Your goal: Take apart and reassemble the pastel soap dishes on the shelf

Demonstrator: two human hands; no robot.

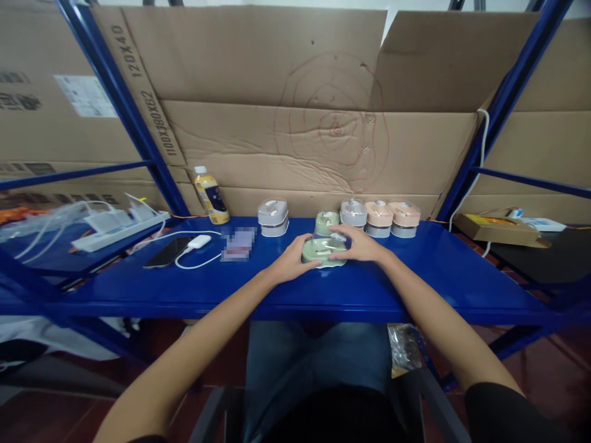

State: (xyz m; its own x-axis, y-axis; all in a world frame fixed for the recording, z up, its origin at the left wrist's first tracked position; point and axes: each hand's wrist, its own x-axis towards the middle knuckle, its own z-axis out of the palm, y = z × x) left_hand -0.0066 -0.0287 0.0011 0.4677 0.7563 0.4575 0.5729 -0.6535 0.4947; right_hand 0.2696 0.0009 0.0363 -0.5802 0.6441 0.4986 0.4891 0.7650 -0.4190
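Note:
In front of me on the blue shelf sits a light green lidded box [324, 253] with a clear glossy part on top. My left hand [292, 261] grips its left side, thumb along the front. From the right, my right hand [360, 245] curls its fingers around the top and right side. Just behind stands another green box [325, 219], its lower part partly hidden. Beside that are a grey-lilac box [353, 213] and two peach boxes [379, 216]. A separate grey box [273, 216] stands to the left.
A yellow drink bottle [211, 195] stands at the back left. A black phone [168, 252], a white charger [199, 242] with its cable and a blurred flat item [238, 244] lie left of my hands. Cardboard [231, 147] closes the back; blue posts [521, 80] frame the sides.

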